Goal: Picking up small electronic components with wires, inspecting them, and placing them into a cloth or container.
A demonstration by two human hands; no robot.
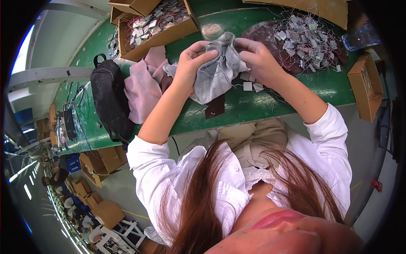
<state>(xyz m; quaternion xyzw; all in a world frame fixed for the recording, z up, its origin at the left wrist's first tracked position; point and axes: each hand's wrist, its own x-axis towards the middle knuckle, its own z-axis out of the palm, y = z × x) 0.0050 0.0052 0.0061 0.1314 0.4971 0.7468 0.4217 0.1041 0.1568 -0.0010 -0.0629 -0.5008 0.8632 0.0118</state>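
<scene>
A crumpled grey cloth [218,70] hangs between my two hands above the green table. My left hand [194,63] is closed on its left side, thumb lying across the fabric. On the far right side of the cloth, my right hand [256,59] grips with bent fingers, some of them hidden behind it. Thin dark wires show against the cloth's upper part; what they belong to I cannot make out. Below my right hand lie several small pale square pieces [253,86] with wires. A dark brown scrap [215,108] sits under the cloth's lower edge.
Left of my hands are a pink cloth [144,84] and a black mesh bag [111,97]. A cardboard box [186,31] of wired pieces stands behind. At right are a heap of wired squares [308,42], a small carton [366,86] and a clear plastic container [361,38].
</scene>
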